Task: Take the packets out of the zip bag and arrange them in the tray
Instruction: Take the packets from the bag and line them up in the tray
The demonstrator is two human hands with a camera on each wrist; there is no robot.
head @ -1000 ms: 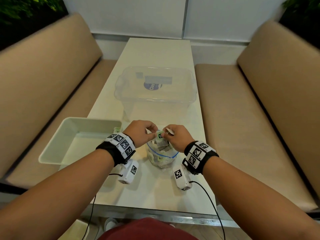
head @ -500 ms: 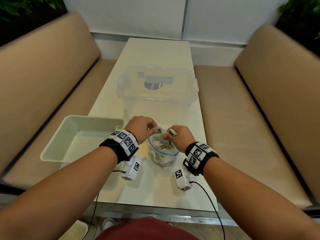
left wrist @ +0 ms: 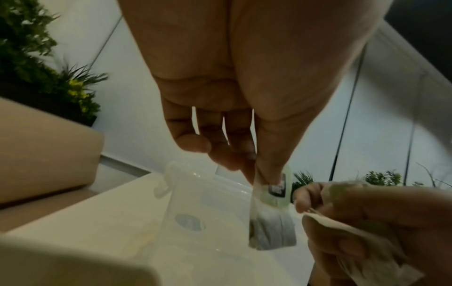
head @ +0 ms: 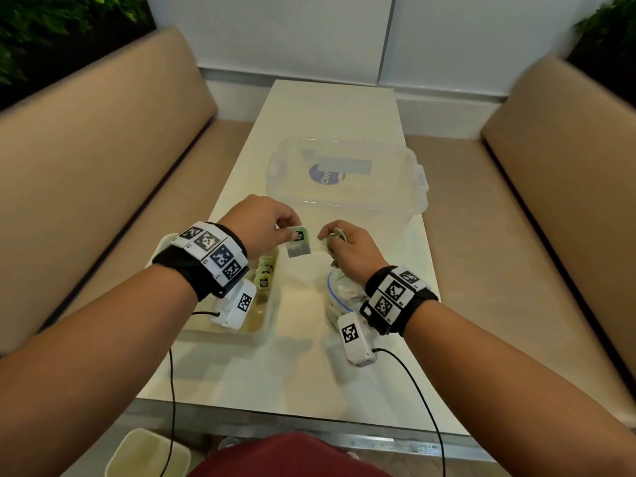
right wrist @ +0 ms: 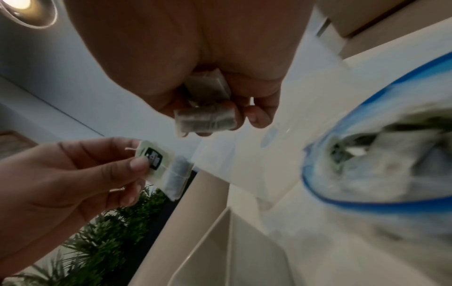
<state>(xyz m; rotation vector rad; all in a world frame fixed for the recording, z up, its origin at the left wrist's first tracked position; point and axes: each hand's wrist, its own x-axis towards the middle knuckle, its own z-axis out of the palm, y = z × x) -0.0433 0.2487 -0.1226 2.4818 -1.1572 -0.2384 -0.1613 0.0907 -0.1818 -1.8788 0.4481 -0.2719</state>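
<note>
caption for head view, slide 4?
Left hand pinches green-tagged tea packet above table; right hand grips more.

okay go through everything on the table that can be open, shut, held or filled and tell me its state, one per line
Zip bag: open, packets inside.
Tray: holds several packets.
Clear bin: lidless, no packets seen inside.
Left hand: pinches one packet.
Right hand: grips packets.
</note>
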